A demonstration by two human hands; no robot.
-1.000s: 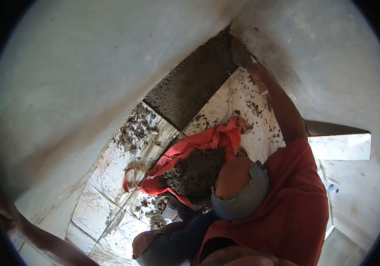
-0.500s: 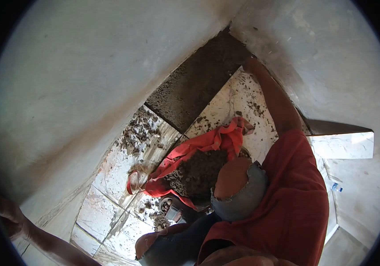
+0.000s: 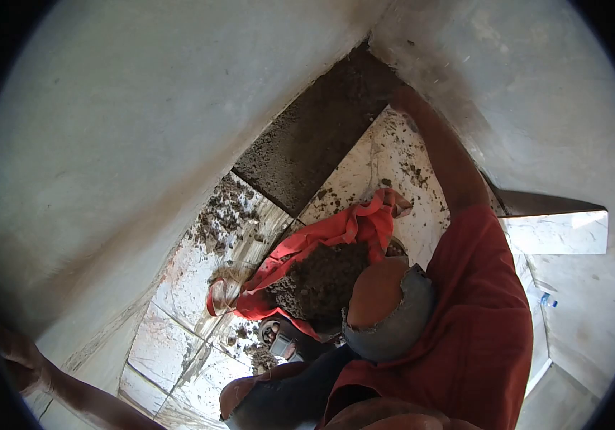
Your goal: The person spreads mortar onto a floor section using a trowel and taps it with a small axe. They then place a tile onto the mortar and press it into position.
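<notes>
My right hand [image 3: 401, 99] reaches to the far corner, at the right edge of a dark bed of damp mortar [image 3: 307, 136] between floor tiles and walls. Its fingers blend into the dark mortar, so I cannot see whether they hold anything. My left hand [image 3: 24, 365] is at the shaded lower left edge of the view, close to the left wall [image 3: 107, 179]; its fingers are lost in shadow. Between the hands, in front of my knee, lies a red cloth or sack [image 3: 307, 240] with a heap of mortar [image 3: 322, 279] on it.
White floor tiles [image 3: 157, 337] around me are smeared and scattered with mortar crumbs. A loose-looking white tile [image 3: 558, 233] juts out by the right wall [image 3: 537, 107]. Farther down on the right lies a small bottle with a blue label [image 3: 547, 299].
My right hand has shifted slightly up and left along the mortar's edge. The left hand stays in nearly the same place, and the view has moved a little.
</notes>
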